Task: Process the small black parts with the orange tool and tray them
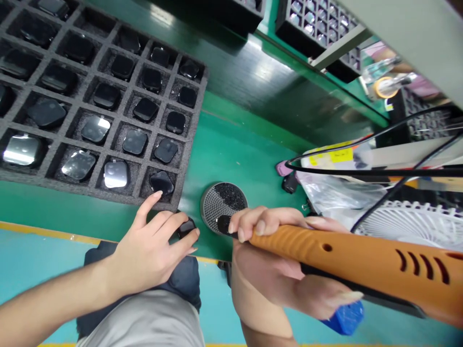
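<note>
My left hand (152, 250) is at the front edge of the bench, its fingers closed on a small black rounded-square piece (187, 228). One outstretched finger of that hand reaches the near right corner of a grey foam tray (184, 159), by a dark piece (161, 183) in the corner compartment. Glossy dark pieces of similar shape lie in most of the tray's compartments. My right hand (264, 270) is wrapped around an orange-handled tool (307, 243). Its black tip (224, 224) is over a round grey perforated disc (213, 207), partly dark on top; contact cannot be made out.
Black cables (379, 171) cross on the right above a clear plastic bag (340, 193) and a white ribbed basket (405, 221). Small pink and black items (287, 176) lie nearby. More filled trays (318, 29) stand at the back. A blue object (345, 318) shows below the tool.
</note>
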### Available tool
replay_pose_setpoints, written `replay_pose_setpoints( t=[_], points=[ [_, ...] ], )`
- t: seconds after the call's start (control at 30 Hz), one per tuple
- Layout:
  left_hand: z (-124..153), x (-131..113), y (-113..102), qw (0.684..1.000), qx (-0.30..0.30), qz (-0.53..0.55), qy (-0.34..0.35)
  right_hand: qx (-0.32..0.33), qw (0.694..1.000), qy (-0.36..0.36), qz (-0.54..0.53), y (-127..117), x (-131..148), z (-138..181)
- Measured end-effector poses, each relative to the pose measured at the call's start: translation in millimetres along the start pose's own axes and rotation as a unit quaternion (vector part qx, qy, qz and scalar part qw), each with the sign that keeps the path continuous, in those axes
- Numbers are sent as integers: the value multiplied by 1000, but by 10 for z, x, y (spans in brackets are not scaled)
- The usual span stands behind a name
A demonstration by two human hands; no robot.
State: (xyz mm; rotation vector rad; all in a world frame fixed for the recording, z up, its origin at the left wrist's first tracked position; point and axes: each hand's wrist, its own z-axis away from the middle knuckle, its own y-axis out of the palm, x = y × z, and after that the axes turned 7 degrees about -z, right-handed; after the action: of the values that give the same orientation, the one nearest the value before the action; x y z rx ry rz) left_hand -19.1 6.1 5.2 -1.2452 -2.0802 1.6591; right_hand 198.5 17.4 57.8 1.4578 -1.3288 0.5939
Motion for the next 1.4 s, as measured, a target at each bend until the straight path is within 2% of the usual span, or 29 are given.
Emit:
replay_pose_setpoints(
  t=[0.27,0.47,0.57,1.0,1.2,1.3,1.4],
  points=[
    [-4,4,6,1000,-7,12,0,0,1000,-1,-2,12,-22,2],
    [19,17,6,1000,-5,25,7,-66,996,43,29,158,280,99],
    [19,17,0,1000,1,21,3,-63,996,52,45,257,366,154],
    [16,22,33,1000,-12,13,5,-31,998,47,36,418,165,174],
    [20,18,44,1000,-14,14,6,-22,999,7,33,441,61,130],
    [19,16,47,1000,-16,11,4,-6,999,12,39,434,61,120],
    [24,16,50,1000,-18,11,3,-18,999,23,45,445,87,130]
  ],
)
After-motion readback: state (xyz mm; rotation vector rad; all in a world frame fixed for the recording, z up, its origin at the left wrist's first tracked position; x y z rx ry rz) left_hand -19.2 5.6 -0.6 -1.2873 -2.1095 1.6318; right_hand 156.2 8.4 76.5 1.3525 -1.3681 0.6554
